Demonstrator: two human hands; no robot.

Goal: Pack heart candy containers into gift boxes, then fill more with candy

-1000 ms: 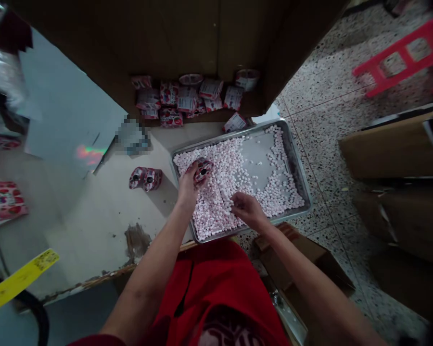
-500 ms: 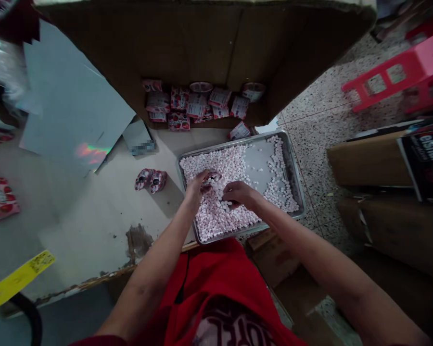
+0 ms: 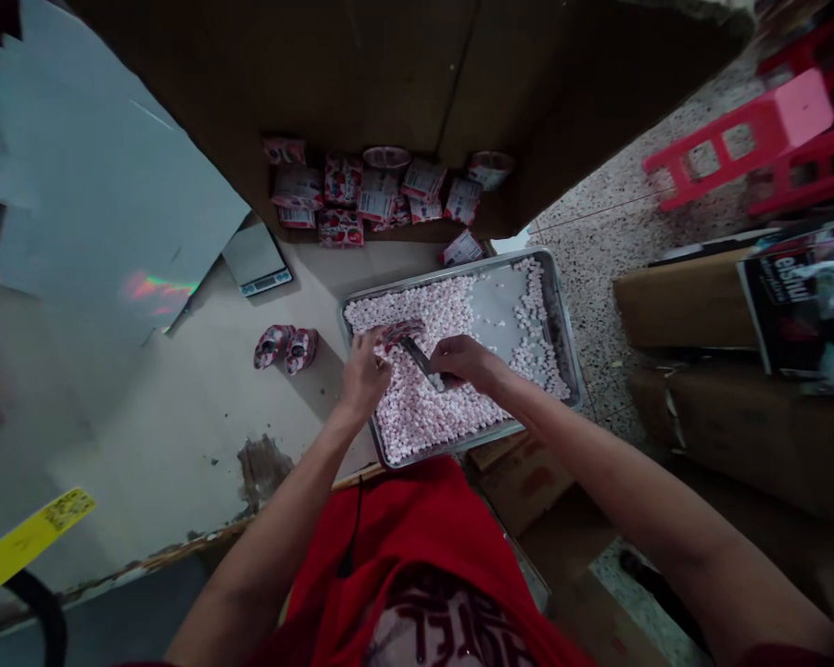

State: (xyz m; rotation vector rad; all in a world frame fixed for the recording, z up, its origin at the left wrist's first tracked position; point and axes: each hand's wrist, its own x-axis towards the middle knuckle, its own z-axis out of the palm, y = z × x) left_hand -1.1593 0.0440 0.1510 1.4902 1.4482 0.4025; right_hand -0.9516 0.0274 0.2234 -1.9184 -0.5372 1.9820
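A metal tray (image 3: pixel 574 357) holds a heap of small pale pink candies (image 3: pixel 417 421). Over its left half, my left hand (image 3: pixel 365 372) is closed on the edge of a red-and-white candy pouch (image 3: pixel 404 330). My right hand (image 3: pixel 464 359) grips a small metal scoop (image 3: pixel 418 356), whose far end reaches the pouch. A few white candies show by its lower end, close to my right fingers. Left of the tray, two open pouches (image 3: pixel 273 346) stand upright side by side on the table. How full the held pouch is cannot be seen.
A large cardboard box (image 3: pixel 389 83) behind the tray contains several filled pouches (image 3: pixel 377 199). A small digital scale (image 3: pixel 256 259) lies beside grey sheets (image 3: pixel 104 185) at left. Pink stools (image 3: pixel 743 139) and cardboard boxes (image 3: pixel 688 306) stand at right.
The scoop has come up from the candies to the pouch, tilted. My left hand has shifted slightly left and down around the pouch edge. The camera view has moved a little.
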